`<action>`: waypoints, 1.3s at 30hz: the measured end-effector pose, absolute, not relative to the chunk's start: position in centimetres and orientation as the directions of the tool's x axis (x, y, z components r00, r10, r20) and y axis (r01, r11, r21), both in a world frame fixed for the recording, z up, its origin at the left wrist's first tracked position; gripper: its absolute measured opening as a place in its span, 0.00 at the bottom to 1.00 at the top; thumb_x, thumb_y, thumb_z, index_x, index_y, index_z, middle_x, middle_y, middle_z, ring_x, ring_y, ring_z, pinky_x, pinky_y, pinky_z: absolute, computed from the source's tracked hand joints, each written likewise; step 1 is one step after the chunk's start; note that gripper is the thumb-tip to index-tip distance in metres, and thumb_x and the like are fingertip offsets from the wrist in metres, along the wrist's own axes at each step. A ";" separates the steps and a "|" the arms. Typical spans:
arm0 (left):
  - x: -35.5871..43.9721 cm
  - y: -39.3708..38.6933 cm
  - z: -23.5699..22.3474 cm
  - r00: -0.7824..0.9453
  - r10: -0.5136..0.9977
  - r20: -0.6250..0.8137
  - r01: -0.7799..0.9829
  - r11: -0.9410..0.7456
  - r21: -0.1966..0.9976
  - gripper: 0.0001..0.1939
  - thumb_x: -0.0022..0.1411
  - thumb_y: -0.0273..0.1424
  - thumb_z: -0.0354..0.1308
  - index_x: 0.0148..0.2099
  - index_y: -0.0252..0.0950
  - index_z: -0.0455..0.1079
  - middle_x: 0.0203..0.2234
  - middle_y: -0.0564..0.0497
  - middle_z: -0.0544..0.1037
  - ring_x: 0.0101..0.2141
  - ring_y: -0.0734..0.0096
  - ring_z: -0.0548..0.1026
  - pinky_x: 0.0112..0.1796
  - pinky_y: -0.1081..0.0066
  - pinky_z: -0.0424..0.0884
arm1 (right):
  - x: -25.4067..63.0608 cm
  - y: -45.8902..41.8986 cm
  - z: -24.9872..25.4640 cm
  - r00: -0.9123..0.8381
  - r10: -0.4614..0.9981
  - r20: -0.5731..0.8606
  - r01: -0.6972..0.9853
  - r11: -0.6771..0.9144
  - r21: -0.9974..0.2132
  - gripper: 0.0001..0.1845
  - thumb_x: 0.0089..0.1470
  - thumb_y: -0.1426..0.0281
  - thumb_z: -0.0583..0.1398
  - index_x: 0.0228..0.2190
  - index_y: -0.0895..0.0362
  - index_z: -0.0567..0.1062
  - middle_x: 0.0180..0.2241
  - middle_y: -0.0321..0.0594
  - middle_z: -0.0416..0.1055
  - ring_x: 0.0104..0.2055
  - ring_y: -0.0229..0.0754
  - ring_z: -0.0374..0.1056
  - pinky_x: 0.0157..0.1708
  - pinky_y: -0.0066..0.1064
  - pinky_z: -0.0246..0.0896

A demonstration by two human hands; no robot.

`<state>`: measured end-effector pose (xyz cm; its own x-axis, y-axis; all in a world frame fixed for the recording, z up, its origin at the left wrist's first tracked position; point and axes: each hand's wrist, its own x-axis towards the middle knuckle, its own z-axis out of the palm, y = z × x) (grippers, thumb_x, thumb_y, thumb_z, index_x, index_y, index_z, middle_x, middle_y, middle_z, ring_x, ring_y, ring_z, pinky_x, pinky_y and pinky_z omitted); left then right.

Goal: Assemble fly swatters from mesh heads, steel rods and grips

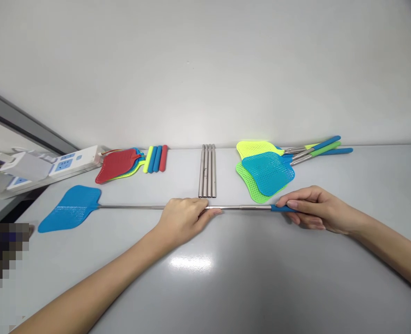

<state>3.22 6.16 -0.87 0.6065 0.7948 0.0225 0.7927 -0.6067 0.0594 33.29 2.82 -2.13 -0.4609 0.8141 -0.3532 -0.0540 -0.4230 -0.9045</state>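
Note:
A blue fly swatter (71, 209) with a long extended metal rod (132, 207) lies across the grey table (226, 278). My left hand (184, 218) is closed around the middle of the rod. My right hand (313, 208) is closed on the swatter's blue handle grip (282, 208) at the right end. The blue head rests flat on the table at the far left.
Behind the rod lie several bare metal rods (207, 170), a row of coloured handle grips (155, 159), a stack of red, yellow and blue swatter heads (119, 164), and a pile of assembled swatters (271, 171). A white power strip (69, 162) sits at the back left.

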 end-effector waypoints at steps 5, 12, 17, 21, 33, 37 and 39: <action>3.6 6.1 -1.0 0.619 0.786 0.005 0.784 -0.618 0.063 0.26 0.63 0.46 0.36 0.22 0.35 0.59 0.17 0.53 0.71 0.20 0.73 0.67 0.20 0.74 0.44 | 33.2 2.7 -2.2 -0.468 0.802 -0.370 -0.054 -0.444 -0.894 0.12 0.52 0.67 0.58 0.38 0.60 0.75 0.20 0.37 0.67 0.12 0.23 0.46 0.12 0.22 0.38; 4.2 5.9 -1.0 0.628 0.778 -0.010 0.777 -0.627 0.065 0.26 0.64 0.46 0.34 0.23 0.35 0.59 0.19 0.54 0.72 0.21 0.72 0.69 0.20 0.73 0.43 | 32.9 2.5 -2.1 -0.468 0.808 -0.358 -0.027 -0.418 -0.908 0.12 0.52 0.66 0.58 0.37 0.59 0.75 0.20 0.36 0.67 0.13 0.24 0.47 0.12 0.21 0.41; 4.4 5.9 -1.1 0.649 0.761 0.006 0.759 -0.648 0.064 0.26 0.64 0.45 0.34 0.23 0.35 0.59 0.19 0.54 0.72 0.21 0.71 0.70 0.20 0.73 0.43 | 32.7 2.4 -2.0 -0.465 0.809 -0.359 -0.001 -0.406 -0.914 0.12 0.53 0.66 0.57 0.38 0.59 0.75 0.20 0.36 0.67 0.13 0.24 0.48 0.13 0.21 0.43; 4.5 5.8 -1.1 0.661 0.750 0.025 0.748 -0.661 0.061 0.26 0.64 0.45 0.34 0.23 0.35 0.59 0.19 0.53 0.72 0.21 0.71 0.70 0.19 0.73 0.42 | 32.4 2.4 -2.0 -0.466 0.815 -0.345 0.007 -0.387 -0.922 0.12 0.53 0.66 0.57 0.38 0.58 0.75 0.20 0.36 0.67 0.13 0.24 0.48 0.13 0.21 0.45; 4.8 5.6 -1.2 0.687 0.725 0.057 0.722 -0.689 0.061 0.25 0.65 0.44 0.34 0.24 0.35 0.60 0.17 0.54 0.71 0.18 0.72 0.69 0.19 0.72 0.44 | 32.3 2.3 -1.8 -0.445 0.828 -0.340 0.059 -0.352 -0.934 0.13 0.54 0.65 0.56 0.38 0.58 0.75 0.20 0.36 0.67 0.12 0.23 0.51 0.13 0.19 0.48; 5.0 5.5 -1.2 0.679 0.732 0.058 0.729 -0.681 0.073 0.25 0.65 0.44 0.35 0.24 0.35 0.60 0.18 0.54 0.71 0.20 0.71 0.70 0.19 0.72 0.45 | 32.4 2.4 -1.8 -0.452 0.818 -0.357 0.062 -0.371 -0.927 0.13 0.53 0.64 0.57 0.38 0.58 0.75 0.19 0.36 0.68 0.12 0.23 0.52 0.12 0.18 0.49; 5.1 5.5 -1.2 0.677 0.734 0.058 0.730 -0.679 0.080 0.25 0.65 0.44 0.35 0.24 0.35 0.60 0.18 0.54 0.72 0.20 0.71 0.70 0.19 0.72 0.45 | 32.4 2.4 -1.9 -0.447 0.820 -0.357 0.063 -0.369 -0.927 0.13 0.53 0.64 0.57 0.38 0.58 0.75 0.19 0.36 0.68 0.12 0.23 0.52 0.12 0.18 0.49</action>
